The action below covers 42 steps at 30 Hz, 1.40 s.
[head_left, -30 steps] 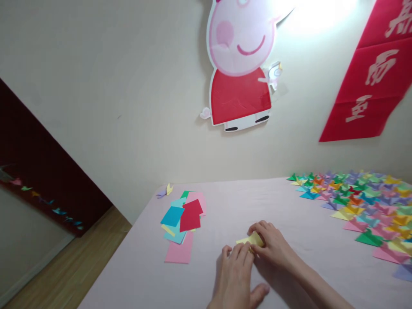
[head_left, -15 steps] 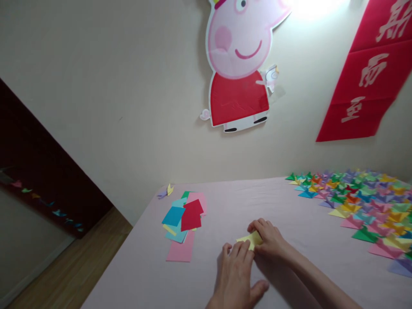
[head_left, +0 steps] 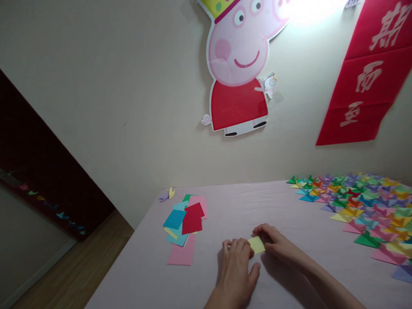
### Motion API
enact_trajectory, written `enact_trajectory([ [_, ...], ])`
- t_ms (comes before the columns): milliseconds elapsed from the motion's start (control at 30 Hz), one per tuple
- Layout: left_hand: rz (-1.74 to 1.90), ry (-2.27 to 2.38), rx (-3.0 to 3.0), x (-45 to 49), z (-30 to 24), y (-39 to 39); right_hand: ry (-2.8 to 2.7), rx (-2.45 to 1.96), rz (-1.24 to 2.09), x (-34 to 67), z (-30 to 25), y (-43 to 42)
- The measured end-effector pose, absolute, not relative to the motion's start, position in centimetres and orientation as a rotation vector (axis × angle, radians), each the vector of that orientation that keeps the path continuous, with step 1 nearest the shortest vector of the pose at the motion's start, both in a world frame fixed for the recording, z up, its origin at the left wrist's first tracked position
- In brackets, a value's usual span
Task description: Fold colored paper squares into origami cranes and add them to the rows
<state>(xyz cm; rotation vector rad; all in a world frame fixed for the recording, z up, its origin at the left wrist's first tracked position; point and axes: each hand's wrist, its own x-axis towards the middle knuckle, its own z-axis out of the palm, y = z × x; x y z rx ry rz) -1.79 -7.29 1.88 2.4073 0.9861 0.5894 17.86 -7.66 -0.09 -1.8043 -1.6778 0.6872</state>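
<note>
A small folded piece of yellow paper [head_left: 257,245] lies on the pink tabletop [head_left: 225,206] between my hands. My left hand [head_left: 236,266] rests palm down, its fingertips pressing the paper's left edge. From the right, my right hand [head_left: 273,241] reaches in, and its curled fingers pinch the paper's right side. The paper lies flat against the table.
A loose pile of coloured paper squares [head_left: 185,223] lies to the left, with two small folded pieces [head_left: 168,195] behind it. Several folded paper figures [head_left: 360,206] cover the table's right side. A cartoon pig cutout [head_left: 240,68] and a red banner [head_left: 367,77] hang on the wall.
The paper has been pressed flatter onto the table. My right hand slid to its right side and my left thumb drew in. The view tilted slightly upward.
</note>
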Motion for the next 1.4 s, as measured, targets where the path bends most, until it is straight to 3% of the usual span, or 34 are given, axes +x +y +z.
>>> enact_trajectory([
  [233, 0.661, 1.339, 2.221, 0.5, 1.4, -6.9, -1.673, -1.872, 0.474, 15.8, -0.1, -8.6],
  [433, 0.588, 1.494, 2.202, 1.3, 1.6, -6.3, -1.684, -1.895, 0.495, 15.6, 0.2, -8.7],
  [1400, 0.433, 1.41, 2.284, -2.6, 1.2, -6.3, -1.732, -1.648, 0.672, 17.5, 0.1, -9.3],
])
